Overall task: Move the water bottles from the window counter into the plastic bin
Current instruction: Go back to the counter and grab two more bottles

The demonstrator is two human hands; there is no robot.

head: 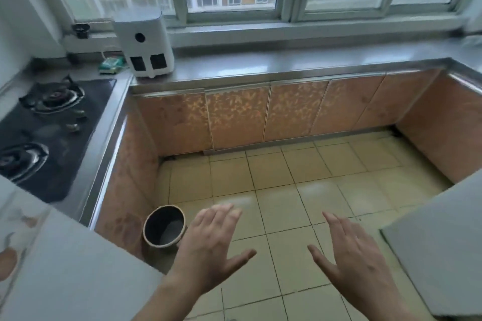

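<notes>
We are holding our left hand [208,247] and right hand [354,258] out flat over the floor tiles [287,180], fingers spread, gripping nothing. No bottles or bin are showing; the window counter [287,62] is carrying only a white appliance [144,44]. We are likely still searching, so looking around comes next.
</notes>
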